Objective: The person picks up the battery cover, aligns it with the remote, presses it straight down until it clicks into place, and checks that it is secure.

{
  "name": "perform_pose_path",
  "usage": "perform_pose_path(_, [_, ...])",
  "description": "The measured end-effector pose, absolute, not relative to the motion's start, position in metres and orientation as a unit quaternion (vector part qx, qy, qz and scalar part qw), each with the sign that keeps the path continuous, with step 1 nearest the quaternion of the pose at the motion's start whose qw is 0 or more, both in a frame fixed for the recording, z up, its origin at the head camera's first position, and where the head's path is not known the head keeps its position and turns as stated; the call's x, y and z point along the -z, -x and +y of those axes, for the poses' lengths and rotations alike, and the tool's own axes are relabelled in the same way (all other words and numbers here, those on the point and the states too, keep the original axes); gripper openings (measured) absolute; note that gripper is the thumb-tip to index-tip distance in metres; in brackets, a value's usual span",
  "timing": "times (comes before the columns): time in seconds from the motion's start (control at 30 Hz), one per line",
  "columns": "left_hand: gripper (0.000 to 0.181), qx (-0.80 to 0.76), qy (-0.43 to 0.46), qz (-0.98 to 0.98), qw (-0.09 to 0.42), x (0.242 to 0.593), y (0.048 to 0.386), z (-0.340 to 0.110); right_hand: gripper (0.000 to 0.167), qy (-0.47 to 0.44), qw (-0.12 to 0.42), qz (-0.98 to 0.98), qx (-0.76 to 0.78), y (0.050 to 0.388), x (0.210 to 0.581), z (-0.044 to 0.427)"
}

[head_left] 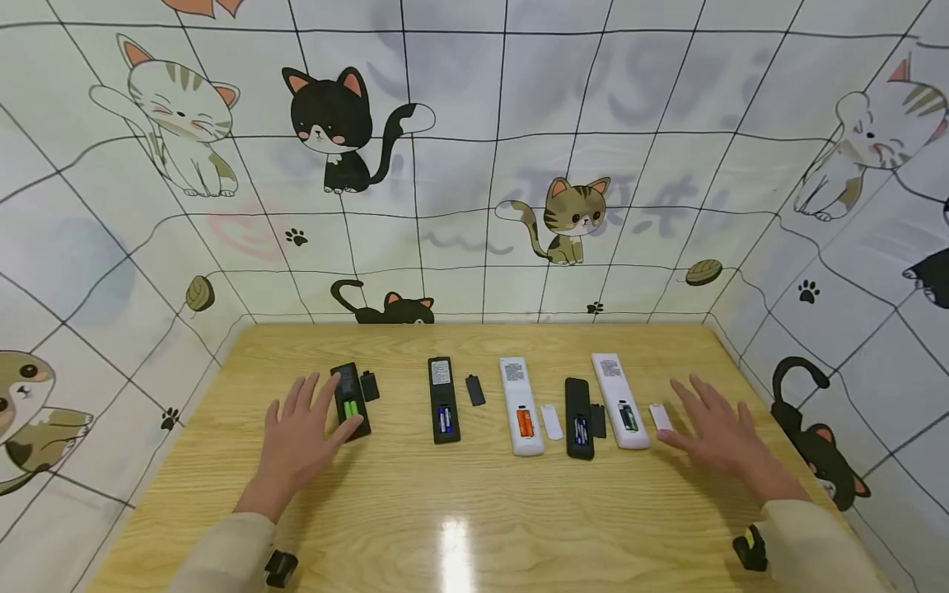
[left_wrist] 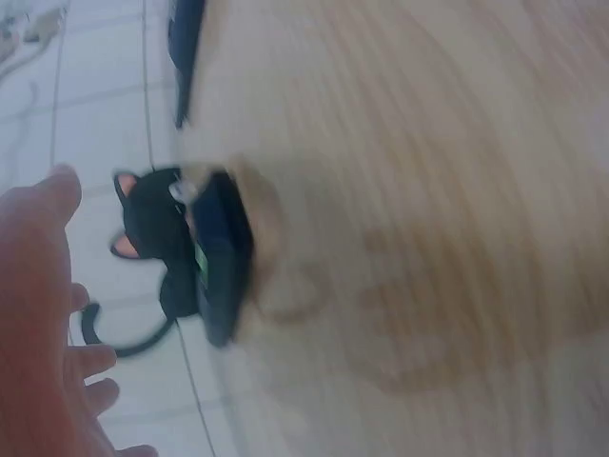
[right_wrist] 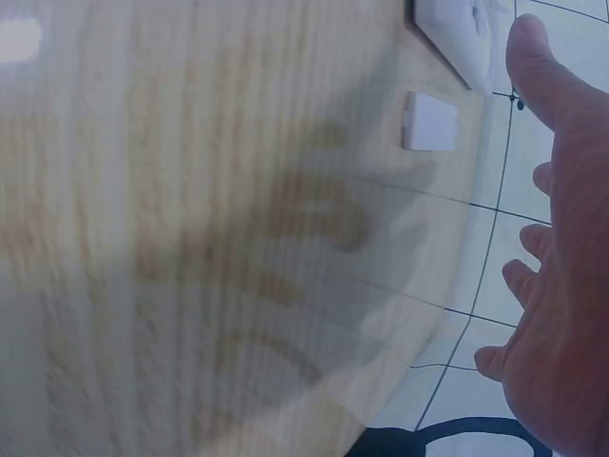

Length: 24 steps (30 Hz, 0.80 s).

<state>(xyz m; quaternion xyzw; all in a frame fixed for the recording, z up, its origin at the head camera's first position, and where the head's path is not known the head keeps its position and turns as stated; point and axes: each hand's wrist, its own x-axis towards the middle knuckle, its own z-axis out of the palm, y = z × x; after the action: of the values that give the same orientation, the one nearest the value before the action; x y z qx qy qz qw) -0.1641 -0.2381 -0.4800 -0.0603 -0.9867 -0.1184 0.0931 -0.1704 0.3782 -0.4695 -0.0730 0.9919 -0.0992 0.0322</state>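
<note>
The worktop (head_left: 371, 502) looks like glossy, grained wood, the remotes (head_left: 520, 395) below mid-frame smooth plastic, the upper backdrop (head_left: 460, 173) rippled cloth, the sleeves (head_left: 226, 553) at bottom left and right matt cloth.

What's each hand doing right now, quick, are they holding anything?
Left hand: open, holding nothing, near the leftmost black remote.
Right hand: open, holding nothing, near the rightmost white cover.

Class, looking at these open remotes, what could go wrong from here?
Tipping a remote might spill its batteries, which lie uncovered. Black covers could get swapped, since they lie loose beside similar black remotes. The right hand hovers near a white cover and might nudge it.
</note>
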Motion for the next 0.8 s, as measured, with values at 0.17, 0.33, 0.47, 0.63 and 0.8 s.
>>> perform_pose_path(0.17, [0.069, 0.131, 0.079, -0.981, 0.117, 0.465, 0.168, -0.203, 0.089, 0.094, 0.009, 0.991, 0.094, 0.174, 0.460, 0.380])
perform_pose_path(0.33, [0.061, 0.150, 0.109, -0.976, 0.118, 0.453, 0.174, -0.159, 0.080, 0.107, 0.007, 0.991, 0.085, 0.181, 0.452, 0.378])
perform_pose_path(0.47, [0.052, 0.157, 0.146, -0.969, 0.124, 0.447, 0.177, -0.118, 0.069, 0.111, 0.011, 0.990, 0.082, 0.183, 0.449, 0.381])
perform_pose_path(0.63, [0.042, 0.181, 0.205, -0.954, 0.122, 0.441, 0.178, -0.067, 0.059, 0.107, 0.016, 0.991, 0.084, 0.185, 0.450, 0.385])
perform_pose_path(0.8, [0.039, 0.242, 0.227, -0.942, 0.054, 0.435, 0.179, -0.026, 0.055, 0.109, 0.026, 0.990, 0.090, 0.188, 0.453, 0.383])
